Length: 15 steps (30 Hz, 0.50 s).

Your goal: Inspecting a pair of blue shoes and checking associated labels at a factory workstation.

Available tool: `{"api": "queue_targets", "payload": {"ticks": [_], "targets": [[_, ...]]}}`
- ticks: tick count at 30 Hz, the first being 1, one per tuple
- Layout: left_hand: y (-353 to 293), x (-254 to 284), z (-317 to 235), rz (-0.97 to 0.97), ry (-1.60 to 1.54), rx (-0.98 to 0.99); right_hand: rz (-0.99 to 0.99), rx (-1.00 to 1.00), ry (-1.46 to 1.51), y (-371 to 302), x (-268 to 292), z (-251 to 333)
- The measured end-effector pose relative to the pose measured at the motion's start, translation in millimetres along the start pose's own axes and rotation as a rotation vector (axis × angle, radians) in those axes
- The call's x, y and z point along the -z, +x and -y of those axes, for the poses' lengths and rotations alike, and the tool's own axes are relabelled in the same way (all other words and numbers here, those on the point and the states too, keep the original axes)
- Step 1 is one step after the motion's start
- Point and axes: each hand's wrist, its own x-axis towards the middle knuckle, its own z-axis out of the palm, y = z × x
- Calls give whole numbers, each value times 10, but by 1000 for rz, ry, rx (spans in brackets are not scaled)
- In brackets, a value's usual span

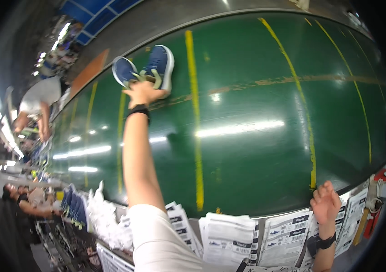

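Note:
Stretched far out over the green belt (243,167), my left hand (144,93) is on the heel ends of two navy sneakers. Its fingers close on the light green collars of the left sneaker (123,71) and the right sneaker (159,59); the fingertips are partly hidden. Both shoes have white soles and lie side by side, toes pointing away from me. Near the belt's front edge at the right, my right hand (326,202) is raised with loosely bent fingers apart, holding nothing. Stacks of printed sheets (227,240) lie just left of it.
Crumpled white paper (104,215) is heaped at the lower left beside more navy shoes (75,208). Yellow stripes (194,122) cross the belt. One co-worker (43,97) leans in at the far left; another person (31,201) is lower down. A red object (373,222) sits at the right edge.

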Motion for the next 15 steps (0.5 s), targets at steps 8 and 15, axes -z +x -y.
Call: {"api": "queue_targets", "payload": {"ticks": [8,15], "targets": [[-2284,431,-74,370,-1186,-277,256,283,-827,-725,-589,272],[-4717,612,-697,-138,-881,-700,389,6,-874,-1259,-791,-40]]}}
